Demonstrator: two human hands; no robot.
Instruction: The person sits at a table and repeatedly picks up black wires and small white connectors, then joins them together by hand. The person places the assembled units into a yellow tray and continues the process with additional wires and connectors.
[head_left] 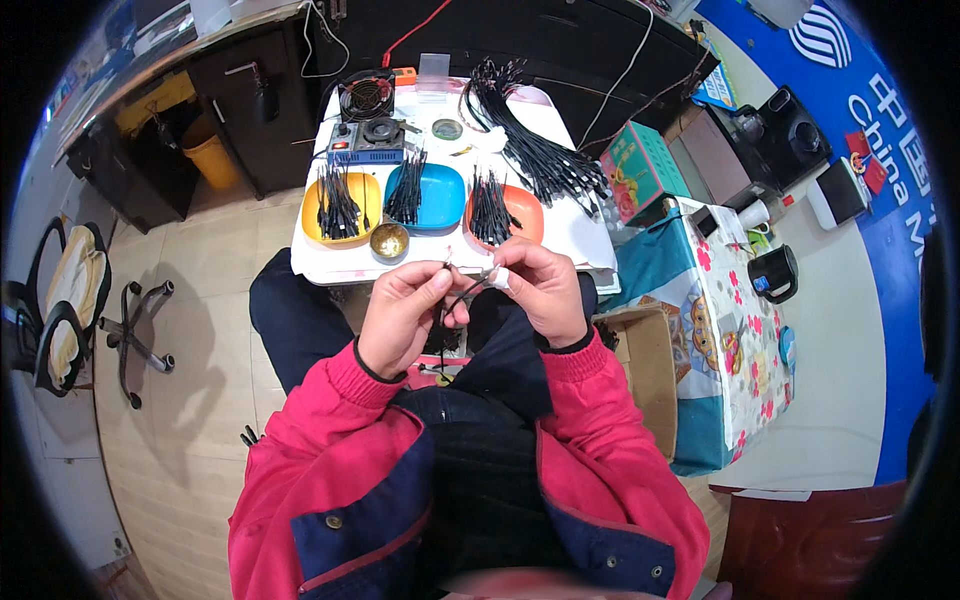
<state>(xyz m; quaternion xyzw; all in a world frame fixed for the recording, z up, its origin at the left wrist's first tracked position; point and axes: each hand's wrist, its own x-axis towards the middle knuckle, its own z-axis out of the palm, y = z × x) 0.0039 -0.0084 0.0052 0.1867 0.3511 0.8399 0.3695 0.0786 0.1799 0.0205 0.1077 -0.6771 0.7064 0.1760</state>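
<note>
While the tabletop (592, 243) ends just ahead of the knuckles, a black cable (463, 294) is held off its near edge, above the lap (470, 408). From where I stand, the left hand (412, 300) pinches it by thumb and fingertips beside the thin tip (448, 263); the right hand (543, 292) appears to grasp the other end of its bend, near a small white piece (499, 278) I can't identify. I'd judge it light, springy and smooth, fragile at that tip, so best held by its black covering. The orange tray (532, 212) crowds the right hand; freer room lies toward the near right corner.
</note>
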